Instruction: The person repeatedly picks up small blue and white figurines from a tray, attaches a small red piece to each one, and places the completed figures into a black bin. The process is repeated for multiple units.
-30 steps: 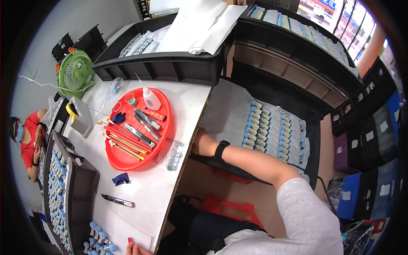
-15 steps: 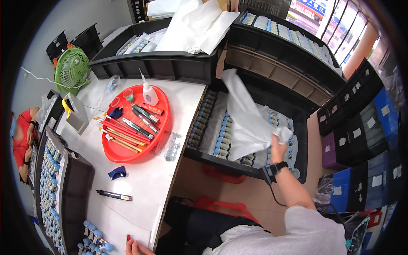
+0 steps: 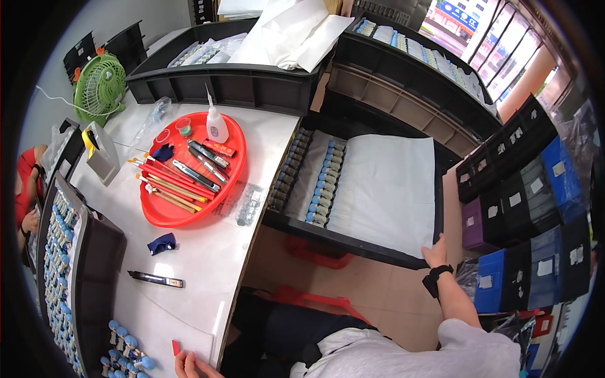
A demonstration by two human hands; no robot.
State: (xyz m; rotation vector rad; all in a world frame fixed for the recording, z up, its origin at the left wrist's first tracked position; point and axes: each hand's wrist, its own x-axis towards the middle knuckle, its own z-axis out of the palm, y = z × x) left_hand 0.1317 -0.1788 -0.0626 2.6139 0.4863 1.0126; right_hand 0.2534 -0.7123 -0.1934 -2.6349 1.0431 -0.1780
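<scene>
A white sheet (image 3: pixel 387 189) lies nearly flat in a black crate (image 3: pixel 353 242), covering much of its right part. My right hand (image 3: pixel 435 253), with a black band on the wrist, is closed at the sheet's near right corner, by the crate's rim. Left of the sheet, a row of small blue-and-cream figures (image 3: pixel 326 183) shows uncovered, with a darker row (image 3: pixel 292 167) beyond it. On the white table, my left hand (image 3: pixel 194 366) rests with its fingers extended, partly cut off by the lower edge. Just above its fingertips is a small red piece (image 3: pixel 176 347).
A red tray (image 3: pixel 195 214) holds brushes, knives and a white bottle (image 3: pixel 217 126). A cutter knife (image 3: pixel 155 279) and dark blue cloth (image 3: pixel 162 244) lie nearby. Loose blue-headed figures (image 3: pixel 129 353) sit near the left crate (image 3: pixel 94 283). Stacked bins (image 3: pixel 517 214) stand right; another person (image 3: pixel 28 183) sits left.
The white sheet, lifted and crumpled before, now lies spread over the figures. My right hand has moved to the crate's near right corner. My left hand stays by the red piece.
</scene>
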